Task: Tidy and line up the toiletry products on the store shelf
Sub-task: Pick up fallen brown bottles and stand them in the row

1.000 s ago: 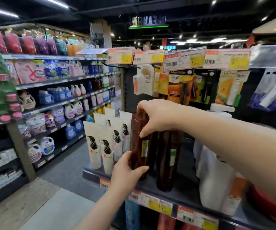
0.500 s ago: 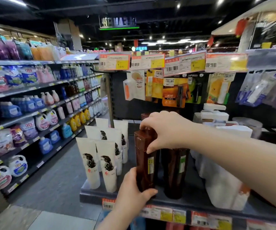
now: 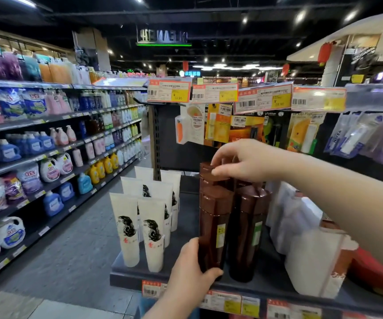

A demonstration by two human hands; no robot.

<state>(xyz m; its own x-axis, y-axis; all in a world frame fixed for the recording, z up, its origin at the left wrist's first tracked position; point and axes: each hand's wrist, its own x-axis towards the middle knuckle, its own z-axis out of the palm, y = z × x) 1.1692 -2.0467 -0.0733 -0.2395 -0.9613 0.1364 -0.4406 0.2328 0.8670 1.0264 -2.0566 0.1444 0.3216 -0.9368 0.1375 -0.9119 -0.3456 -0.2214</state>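
At the left end of the dark grey metal shelf stand the white plastic squeeze tubes printed with a black hair portrait, cap-down in two tidy files. Their front edge gives a line to match.

Just right of them, the left hand grips the foot of the front tall dark-brown plastic bottle at the shelf's lip. Its fingers curl behind the bottle and its thumb lies across the front. Above and further back, the right hand pinches the cap of the rear dark-brown bottle between forefinger and thumb. Next comes a second file of brown bottles with green labels, close against the first, and then the bulky white packs.

The step looks like squaring up the left brown file. These bottles are tall and narrow, so the low hand should do the steering and slide the base along the shelf without lifting it. A push at the cap alone would likely tip a bottle. The upper hand need only steady the rear bottle and draw it in behind the front one. The yellow label should face out, and the front base should sit level with its green-labelled neighbour. The right forearm passes over the white packs, so it should stay high.
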